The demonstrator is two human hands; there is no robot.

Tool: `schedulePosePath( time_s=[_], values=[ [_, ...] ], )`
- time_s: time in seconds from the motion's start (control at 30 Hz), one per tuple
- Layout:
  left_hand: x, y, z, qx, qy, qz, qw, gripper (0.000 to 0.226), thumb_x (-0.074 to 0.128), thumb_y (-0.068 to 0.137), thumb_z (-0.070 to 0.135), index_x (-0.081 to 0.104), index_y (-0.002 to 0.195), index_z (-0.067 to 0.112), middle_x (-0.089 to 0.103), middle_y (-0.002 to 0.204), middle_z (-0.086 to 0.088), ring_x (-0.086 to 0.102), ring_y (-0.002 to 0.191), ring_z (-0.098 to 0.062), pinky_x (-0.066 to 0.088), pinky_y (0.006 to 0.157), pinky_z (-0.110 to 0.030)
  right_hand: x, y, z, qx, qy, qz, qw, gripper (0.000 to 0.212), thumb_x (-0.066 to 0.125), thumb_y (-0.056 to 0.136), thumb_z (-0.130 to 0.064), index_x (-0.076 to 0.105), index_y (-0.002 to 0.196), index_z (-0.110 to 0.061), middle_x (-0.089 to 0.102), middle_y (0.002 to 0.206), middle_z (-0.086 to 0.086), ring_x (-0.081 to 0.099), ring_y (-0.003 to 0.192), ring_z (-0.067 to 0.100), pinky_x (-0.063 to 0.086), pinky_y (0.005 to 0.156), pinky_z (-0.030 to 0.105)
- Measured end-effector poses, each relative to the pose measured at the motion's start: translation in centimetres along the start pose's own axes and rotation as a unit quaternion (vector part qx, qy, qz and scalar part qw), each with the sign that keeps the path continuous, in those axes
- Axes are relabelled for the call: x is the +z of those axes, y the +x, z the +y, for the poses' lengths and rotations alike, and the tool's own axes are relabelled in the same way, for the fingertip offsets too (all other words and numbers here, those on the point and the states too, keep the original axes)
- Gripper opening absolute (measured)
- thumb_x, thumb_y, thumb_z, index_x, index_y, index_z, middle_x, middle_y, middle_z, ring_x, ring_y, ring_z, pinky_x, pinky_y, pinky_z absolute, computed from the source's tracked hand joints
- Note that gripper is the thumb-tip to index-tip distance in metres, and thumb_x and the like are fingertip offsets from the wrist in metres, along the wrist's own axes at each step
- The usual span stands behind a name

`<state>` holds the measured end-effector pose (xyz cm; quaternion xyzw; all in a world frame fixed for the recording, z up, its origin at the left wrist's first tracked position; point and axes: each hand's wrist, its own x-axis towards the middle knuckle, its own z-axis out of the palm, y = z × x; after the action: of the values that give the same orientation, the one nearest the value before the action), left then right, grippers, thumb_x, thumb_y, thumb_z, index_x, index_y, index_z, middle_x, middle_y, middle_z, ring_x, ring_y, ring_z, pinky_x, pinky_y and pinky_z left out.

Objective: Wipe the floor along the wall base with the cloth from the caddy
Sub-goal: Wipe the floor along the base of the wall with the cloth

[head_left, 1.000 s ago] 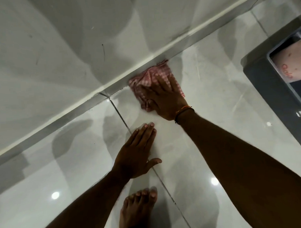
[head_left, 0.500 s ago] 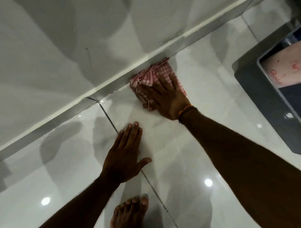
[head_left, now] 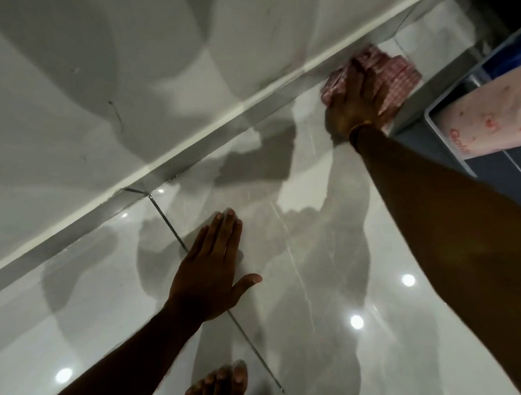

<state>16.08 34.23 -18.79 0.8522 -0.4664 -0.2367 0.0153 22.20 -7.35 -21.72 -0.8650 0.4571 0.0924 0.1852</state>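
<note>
A red-and-white checked cloth [head_left: 396, 71] lies bunched on the glossy grey floor tiles, right against the wall base [head_left: 192, 152]. My right hand [head_left: 358, 105] presses flat on top of it, fingers toward the wall, an orange band on the wrist. My left hand [head_left: 210, 273] rests flat on the floor [head_left: 315, 269] nearer to me, fingers together, thumb out, holding nothing. A dark blue caddy [head_left: 446, 137] stands at the right edge, close beside the cloth, with a pink printed pack [head_left: 487, 121] inside.
The white wall [head_left: 101, 84] runs diagonally from lower left to upper right. A dark grout line [head_left: 171, 227] crosses the floor under my left hand. My bare foot [head_left: 218, 388] shows at the bottom edge. Ceiling lights reflect in the tiles.
My right hand has slid the cloth to the right along the wall base, toward the caddy. My left hand has stayed planted on the floor.
</note>
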Motion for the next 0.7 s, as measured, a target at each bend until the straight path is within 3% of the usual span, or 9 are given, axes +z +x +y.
schedulePosePath(
  time_s=[0.07, 0.17, 0.23, 0.37, 0.53, 0.63, 0.7],
  values=[
    [-0.2, 0.1, -0.3, 0.011, 0.005, -0.011, 1.000, 0.105, 0.019, 0.097, 0.082, 0.014, 0.166, 0.003, 0.010, 0.176, -0.019, 0.009, 0.163, -0.035, 0.026, 0.130, -0.054, -0.1, 0.2, 0.0, -0.029, -0.033, -0.021, 0.999, 0.069, 0.027, 0.104, -0.044, 0.001, 0.166, -0.028, -0.007, 0.174, 0.011, -0.009, 0.159, 0.042, -0.009, 0.123, 0.068],
    [-0.5, 0.3, -0.6, 0.014, 0.010, -0.023, 1.000, 0.106, 0.018, 0.097, 0.082, 0.015, 0.165, 0.001, 0.008, 0.176, -0.019, 0.010, 0.163, -0.036, 0.030, 0.128, -0.056, 1.3, -2.9, 1.2, -0.093, -0.004, 0.022, 0.995, 0.064, 0.025, 0.105, -0.047, 0.005, 0.165, -0.036, 0.000, 0.175, 0.007, -0.005, 0.160, 0.040, -0.007, 0.121, 0.068],
    [-0.6, 0.5, -0.5, 0.006, 0.004, -0.024, 1.000, 0.106, 0.019, 0.096, 0.083, 0.015, 0.165, 0.002, 0.009, 0.176, -0.018, 0.010, 0.163, -0.035, 0.029, 0.129, -0.055, 0.6, -2.0, 2.2, -0.081, -0.025, 0.025, 0.996, 0.062, 0.027, 0.108, -0.046, 0.005, 0.165, -0.036, 0.001, 0.175, 0.008, -0.002, 0.159, 0.042, -0.005, 0.122, 0.069],
    [-0.4, 0.6, -0.4, 0.006, 0.009, -0.017, 1.000, 0.107, 0.016, 0.096, 0.084, 0.016, 0.166, 0.003, 0.009, 0.176, -0.018, 0.010, 0.163, -0.035, 0.025, 0.130, -0.054, -0.2, 0.4, 1.5, -0.008, -0.021, 0.013, 1.000, 0.069, 0.032, 0.107, -0.038, 0.006, 0.166, -0.016, -0.003, 0.173, 0.018, -0.001, 0.158, 0.047, -0.001, 0.125, 0.068],
    [-0.2, 0.5, -0.5, 0.009, -0.002, -0.017, 1.000, 0.107, 0.017, 0.096, 0.084, 0.017, 0.166, 0.003, 0.008, 0.176, -0.018, 0.010, 0.163, -0.037, 0.028, 0.129, -0.057, 1.0, -3.6, 2.3, -0.164, -0.055, 0.007, 0.985, 0.061, 0.026, 0.107, -0.046, 0.009, 0.165, -0.038, 0.005, 0.175, 0.005, 0.000, 0.161, 0.036, -0.006, 0.123, 0.065],
    [-0.3, 0.5, -0.5, 0.012, 0.006, -0.012, 1.000, 0.106, 0.016, 0.097, 0.083, 0.018, 0.165, 0.002, 0.010, 0.176, -0.019, 0.012, 0.163, -0.037, 0.028, 0.129, -0.056, -0.1, -1.3, 2.0, -0.052, -0.012, -0.006, 0.999, 0.066, 0.025, 0.103, -0.051, 0.005, 0.165, -0.039, -0.001, 0.175, 0.006, -0.005, 0.160, 0.039, -0.006, 0.122, 0.072],
    [-0.6, 0.1, -0.5, 0.014, 0.011, -0.017, 1.000, 0.105, 0.016, 0.098, 0.082, 0.018, 0.165, 0.001, 0.010, 0.175, -0.020, 0.012, 0.163, -0.038, 0.028, 0.129, -0.056, 1.0, -3.1, 0.3, -0.053, -0.019, -0.004, 0.998, 0.069, 0.024, 0.101, -0.049, 0.005, 0.165, -0.033, -0.003, 0.175, 0.009, -0.006, 0.159, 0.042, -0.007, 0.121, 0.073]
  ],
)
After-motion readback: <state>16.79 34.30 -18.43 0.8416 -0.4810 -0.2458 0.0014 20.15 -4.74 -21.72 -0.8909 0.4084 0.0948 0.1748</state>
